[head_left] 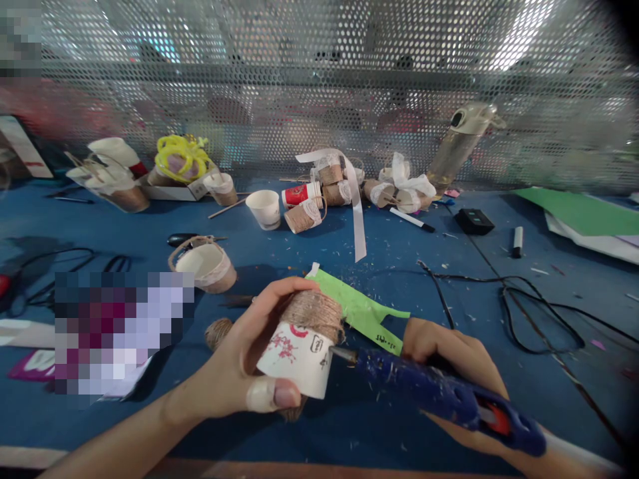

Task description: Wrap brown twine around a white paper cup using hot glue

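Note:
My left hand (244, 359) is wrapped around a white paper cup (294, 356) with a printed red branch design. Brown twine (314, 313) winds in close rows around the end of the cup farther from me. Fingers of my right hand (454, 359) close around a dark blue hot glue gun (424, 389); part of its body hides them. Its metal nozzle points left and meets or nearly meets the cup's side just below the twine. Behind the cup lies a green paper piece (357, 306). A ball of twine (218, 332) rests left of my left hand.
Farther left stands a twine-handled cup (204, 266). Along the perforated metal screen (299, 80) are several wrapped cups, a plain paper cup (264, 209), a white ribbon (355, 213) and a bottle (456, 146). A black cable (509, 299) loops at right, near green sheets (579, 211).

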A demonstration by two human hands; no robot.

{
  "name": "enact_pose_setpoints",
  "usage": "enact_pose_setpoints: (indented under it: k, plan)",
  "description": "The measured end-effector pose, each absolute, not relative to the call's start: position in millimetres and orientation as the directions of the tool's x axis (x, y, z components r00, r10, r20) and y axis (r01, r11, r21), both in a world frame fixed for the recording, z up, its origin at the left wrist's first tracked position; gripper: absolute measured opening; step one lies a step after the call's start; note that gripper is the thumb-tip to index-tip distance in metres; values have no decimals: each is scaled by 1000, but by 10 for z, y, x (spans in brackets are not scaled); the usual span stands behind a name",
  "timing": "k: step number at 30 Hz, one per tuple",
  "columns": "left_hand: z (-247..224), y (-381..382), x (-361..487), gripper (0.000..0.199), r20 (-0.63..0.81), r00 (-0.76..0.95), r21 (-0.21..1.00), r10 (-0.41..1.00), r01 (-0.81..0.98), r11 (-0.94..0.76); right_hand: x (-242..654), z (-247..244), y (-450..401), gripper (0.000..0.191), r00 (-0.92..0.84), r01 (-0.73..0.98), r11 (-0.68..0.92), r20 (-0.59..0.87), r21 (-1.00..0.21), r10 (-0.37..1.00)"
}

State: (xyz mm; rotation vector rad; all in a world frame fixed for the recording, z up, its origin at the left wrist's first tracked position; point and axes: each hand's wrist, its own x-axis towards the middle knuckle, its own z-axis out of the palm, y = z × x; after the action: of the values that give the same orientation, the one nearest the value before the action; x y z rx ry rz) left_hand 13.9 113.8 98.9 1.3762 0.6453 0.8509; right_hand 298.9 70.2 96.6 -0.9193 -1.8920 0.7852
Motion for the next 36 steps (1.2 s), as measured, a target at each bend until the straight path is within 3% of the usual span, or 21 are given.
enact_pose_setpoints:
  k: [22,36]
  plan:
    - [986,1144,133,93,103,551,991,828,-125,-41,3019,964,705,16,-381,286,528,410,-800,828]
    - [1072,1171,183,88,235,535,932,811,113,-345,3033,969,705,18,-406,337,543,402,-769,821]
